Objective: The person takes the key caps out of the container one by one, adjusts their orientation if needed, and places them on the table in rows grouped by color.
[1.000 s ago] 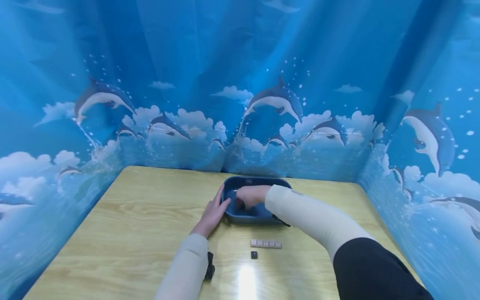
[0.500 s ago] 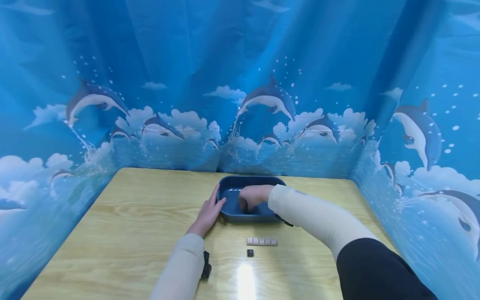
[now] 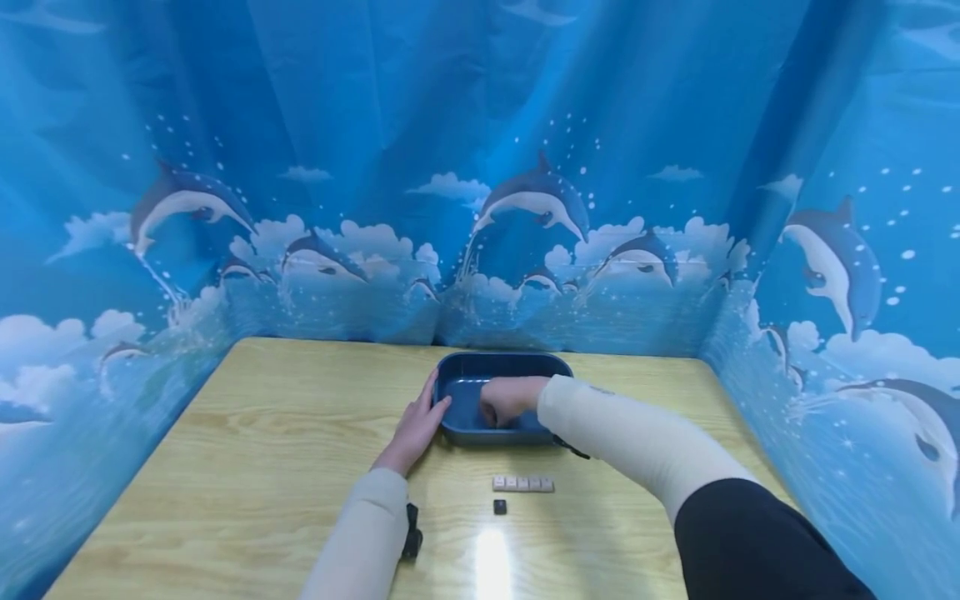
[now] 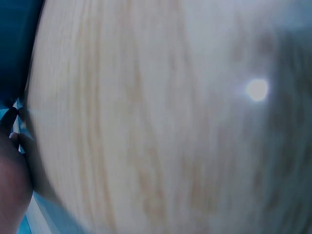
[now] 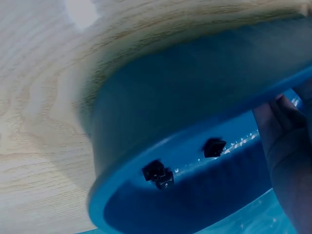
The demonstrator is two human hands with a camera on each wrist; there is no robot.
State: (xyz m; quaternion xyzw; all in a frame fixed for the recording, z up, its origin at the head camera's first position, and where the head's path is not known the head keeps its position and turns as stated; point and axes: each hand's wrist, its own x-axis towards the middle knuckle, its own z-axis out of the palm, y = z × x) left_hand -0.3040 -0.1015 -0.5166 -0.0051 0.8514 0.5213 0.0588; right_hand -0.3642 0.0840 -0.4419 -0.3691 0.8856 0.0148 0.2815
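Observation:
A dark blue rectangular basin (image 3: 459, 437) stands on the table. My left hand (image 3: 414, 427) rests against its left side, fingers extended along the wall and thumb at the rim. My right hand (image 3: 510, 398) reaches inside the basin with its fingers bent downward. In the right wrist view the basin's rim hides the fingertips of that hand (image 5: 287, 156), so whether they pinch anything is unclear. Several small black keycaps (image 5: 155, 170) lie on the basin floor beside it. Before the basin, a row of pale keycaps (image 3: 522, 484) and one black keycap (image 3: 500, 507) lie on the table.
The light wooden table (image 3: 247, 467) extends to both sides of the basin. A blue curtain (image 3: 360, 167) printed with dolphins hangs behind the table and along its sides. Glare lights the table near its front.
The right hand has shifted slightly to the right inside the basin. The left hand stays at the basin's left side. The whole head view has shifted a little.

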